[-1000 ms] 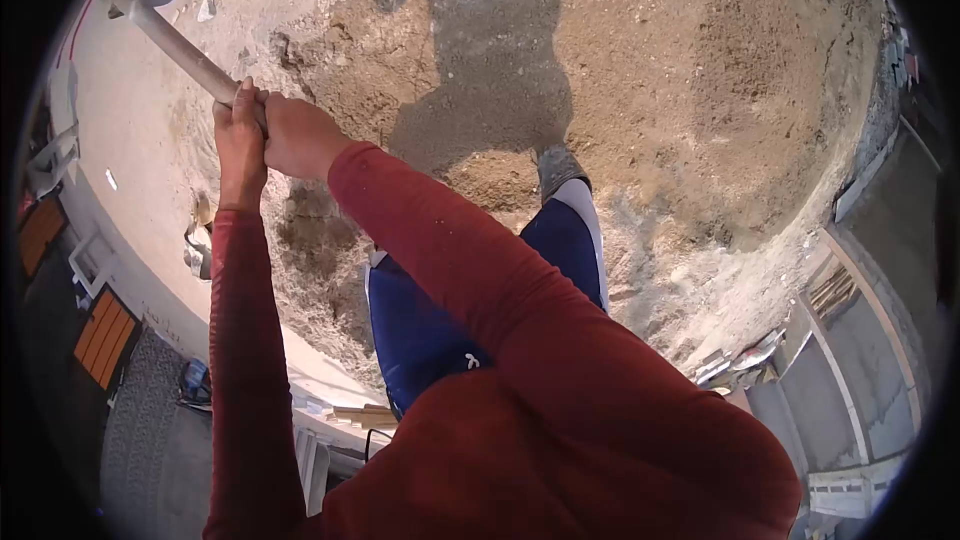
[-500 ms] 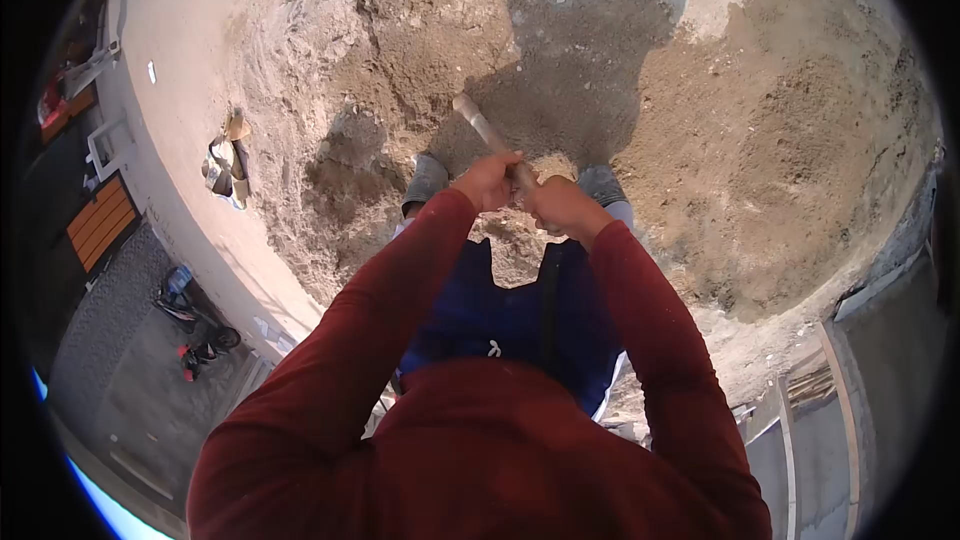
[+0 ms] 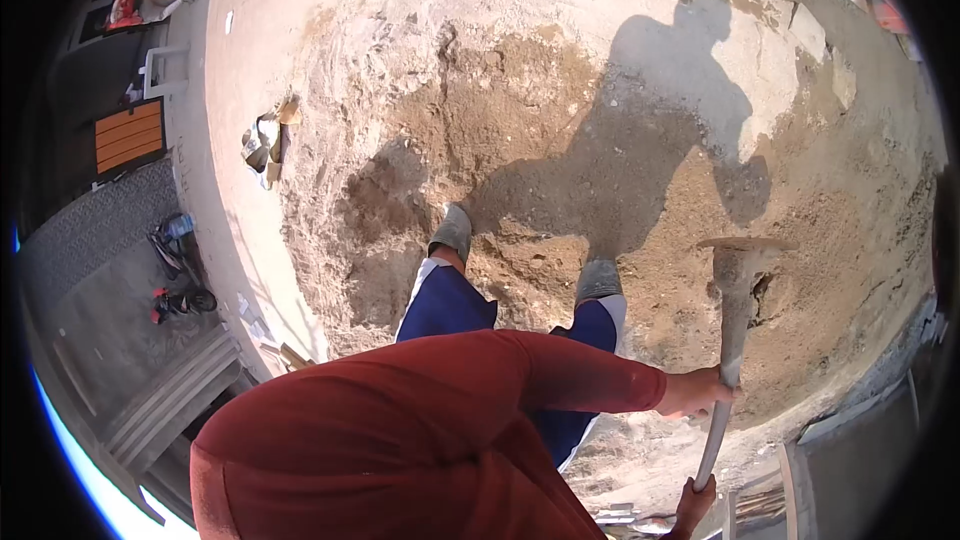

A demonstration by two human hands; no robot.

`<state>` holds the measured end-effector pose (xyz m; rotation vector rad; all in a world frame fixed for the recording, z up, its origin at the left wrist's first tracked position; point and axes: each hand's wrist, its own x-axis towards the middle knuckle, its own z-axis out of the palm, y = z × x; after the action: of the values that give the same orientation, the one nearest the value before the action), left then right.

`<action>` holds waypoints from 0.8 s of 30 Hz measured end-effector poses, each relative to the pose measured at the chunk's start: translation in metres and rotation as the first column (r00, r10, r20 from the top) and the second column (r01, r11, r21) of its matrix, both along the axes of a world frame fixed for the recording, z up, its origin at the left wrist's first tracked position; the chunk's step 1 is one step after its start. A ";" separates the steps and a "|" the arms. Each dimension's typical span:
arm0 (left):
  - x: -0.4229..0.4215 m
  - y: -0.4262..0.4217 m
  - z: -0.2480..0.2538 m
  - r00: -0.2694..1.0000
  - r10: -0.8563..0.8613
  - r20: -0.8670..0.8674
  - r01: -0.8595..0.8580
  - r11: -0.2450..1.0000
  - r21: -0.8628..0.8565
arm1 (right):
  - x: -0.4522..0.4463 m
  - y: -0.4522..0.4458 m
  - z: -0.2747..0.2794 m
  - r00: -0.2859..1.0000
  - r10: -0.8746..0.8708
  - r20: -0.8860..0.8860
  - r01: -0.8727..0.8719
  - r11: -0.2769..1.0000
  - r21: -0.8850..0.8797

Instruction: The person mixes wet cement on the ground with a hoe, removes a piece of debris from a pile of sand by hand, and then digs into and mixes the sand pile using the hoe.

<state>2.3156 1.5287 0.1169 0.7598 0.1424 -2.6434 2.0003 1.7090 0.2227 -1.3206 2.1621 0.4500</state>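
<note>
A long-handled pickaxe is on my right, its narrow, slightly curved head crosswise at the far end over the brown soil. Whether the head touches the soil I cannot tell. My left hand reaches across my body, fingers wrapped round the middle of the handle. Lower down, near the handle's rear end, my right hand grips it; the right forearm is mostly hidden. Broken, loose soil lies around my two grey boots.
A crumpled bag or scrap lies on the pale ground to the left. Further left are a parked motorbike and an orange slatted panel. Pale slab pieces lie at far right. My shadow falls ahead across the dirt.
Both hands have swung from in front of my waist to my right side with the pickaxe. Its head now shows over the soil. My body has turned and leans, and the view has shifted.
</note>
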 end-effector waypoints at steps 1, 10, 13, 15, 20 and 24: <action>0.024 -0.015 0.009 0.999 0.045 0.008 -0.041 0.967 -0.250 | 0.021 -0.004 -0.021 0.990 -0.090 0.105 0.101 0.990 -0.095; 0.449 -0.219 0.103 0.402 0.885 0.235 0.334 0.098 -0.938 | 0.610 -0.257 -0.200 0.074 0.162 0.984 0.232 0.957 -0.175; 0.598 -0.242 0.066 0.014 0.938 0.346 0.591 0.271 -0.759 | 0.820 -0.329 -0.139 -0.061 0.458 0.887 0.311 0.853 -0.420; 0.690 -0.228 0.004 -0.175 0.855 0.488 0.678 0.464 -0.570 | 0.911 -0.351 -0.174 -0.057 0.580 0.813 0.295 0.788 -0.541; 0.735 -0.100 -0.200 -0.301 0.396 0.867 0.560 0.810 -0.176 | 0.976 -0.271 -0.375 0.010 0.200 0.980 0.051 0.978 -0.201; 0.678 0.022 -0.357 -0.096 -0.090 0.991 0.683 0.719 0.131 | 0.867 -0.167 -0.433 0.345 -0.537 0.770 -0.206 0.756 0.621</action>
<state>2.9935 1.5508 -0.2406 2.5690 -1.2734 -1.5974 2.8670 1.5417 -0.2107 -0.5954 0.9422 0.1806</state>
